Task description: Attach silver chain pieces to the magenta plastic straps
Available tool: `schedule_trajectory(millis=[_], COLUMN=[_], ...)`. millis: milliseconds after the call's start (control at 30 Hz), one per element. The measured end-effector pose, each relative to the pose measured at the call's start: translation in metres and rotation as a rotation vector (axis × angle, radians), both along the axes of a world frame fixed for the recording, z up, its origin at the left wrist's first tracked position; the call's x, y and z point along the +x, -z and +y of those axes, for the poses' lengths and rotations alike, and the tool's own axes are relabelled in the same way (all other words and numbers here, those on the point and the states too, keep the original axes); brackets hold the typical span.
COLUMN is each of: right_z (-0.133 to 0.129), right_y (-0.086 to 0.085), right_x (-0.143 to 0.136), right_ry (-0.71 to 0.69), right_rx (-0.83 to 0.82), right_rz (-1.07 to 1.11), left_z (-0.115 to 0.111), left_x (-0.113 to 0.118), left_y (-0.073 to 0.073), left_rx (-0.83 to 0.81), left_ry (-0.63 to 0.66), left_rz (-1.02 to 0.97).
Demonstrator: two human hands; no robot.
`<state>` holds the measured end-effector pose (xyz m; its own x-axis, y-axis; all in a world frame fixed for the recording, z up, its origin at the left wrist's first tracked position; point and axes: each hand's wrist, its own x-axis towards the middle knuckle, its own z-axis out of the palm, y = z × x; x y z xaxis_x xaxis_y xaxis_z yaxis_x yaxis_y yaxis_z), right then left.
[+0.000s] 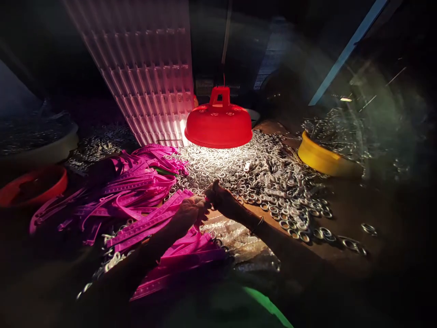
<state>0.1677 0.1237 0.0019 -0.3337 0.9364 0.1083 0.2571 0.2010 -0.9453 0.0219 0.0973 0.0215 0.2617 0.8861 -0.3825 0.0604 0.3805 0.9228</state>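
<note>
My left hand (194, 208) is closed around pink plastic straps (146, 227), flat strips with rows of small marks. They stick out to its left, and more pink strips (191, 248) show below it. My right hand (220, 198) meets the left one, fingers pinched together near its fingertips. A small pink bit shows between the hands; what the right fingers grip is too small to make out. Just beyond both hands lies a large heap of metal rings (225, 168), lit by a red hanging lamp (218, 125).
A pile of pink straps (136, 182) lies at the left, beside a red basin (34, 187). Further back on that side stands a pale tub (58, 146). A yellow container (321, 157) with metal pieces is at the right. Behind the lamp leans a ribbed panel (146, 68).
</note>
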Motion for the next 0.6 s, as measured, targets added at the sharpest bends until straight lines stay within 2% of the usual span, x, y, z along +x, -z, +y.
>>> schedule_trajectory(millis=[167, 233, 300, 367, 433, 533, 600], right_z=[-0.032, -0.051, -0.074, -0.1, -0.125, -0.153, -0.161], right_y=[-0.047, -0.055, -0.054, -0.045, -0.034, -0.02, -0.016], right_x=[0.011, 0.016, 0.019, 0.024, 0.029, 0.035, 0.036], right_ry=[-0.162, -0.198, -0.2, -0.177, -0.132, -0.075, -0.07], right_rx=[0.018, 0.046, 0.079, 0.111, 0.118, 0.086, 0.066], right_rz=[-0.093, -0.104, -0.129, -0.158, -0.171, -0.176, -0.181], left_z=[-0.004, -0.013, -0.026, -0.042, -0.058, -0.082, -0.096], left_x=[-0.017, -0.023, -0.028, -0.031, -0.032, -0.032, -0.03], left_y=[-0.047, -0.061, -0.067, -0.065, -0.054, -0.032, -0.022], left_rx=[0.068, 0.062, 0.053, 0.041, 0.015, -0.054, -0.059], left_ry=[0.071, 0.153, 0.233, 0.312, 0.38, 0.401, 0.39], left_rz=[-0.016, 0.047, 0.119, 0.174, 0.183, 0.021, -0.044])
